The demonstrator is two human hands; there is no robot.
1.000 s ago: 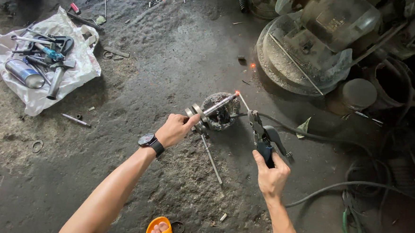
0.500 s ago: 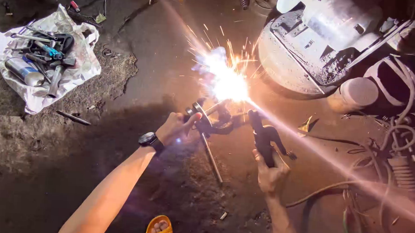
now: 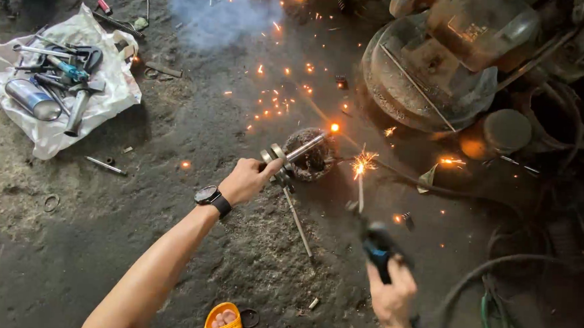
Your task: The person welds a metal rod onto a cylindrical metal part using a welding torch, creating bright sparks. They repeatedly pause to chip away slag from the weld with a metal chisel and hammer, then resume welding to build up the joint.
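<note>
Steel shaft (image 3: pixel 294 154) clamped in the left hand (image 3: pixel 248 180) — right hand (image 3: pixel 391 297) grips the sparking electrode holder (image 3: pixel 375 245).

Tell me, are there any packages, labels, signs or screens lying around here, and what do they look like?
White plastic bag: upper left on the ground, spread open and crumpled, tools lying on it.
Silvery can: on that bag, cylindrical, lying on its side.
Wristwatch: on the left wrist, round dark face on a black strap.
No signs in view.
</note>
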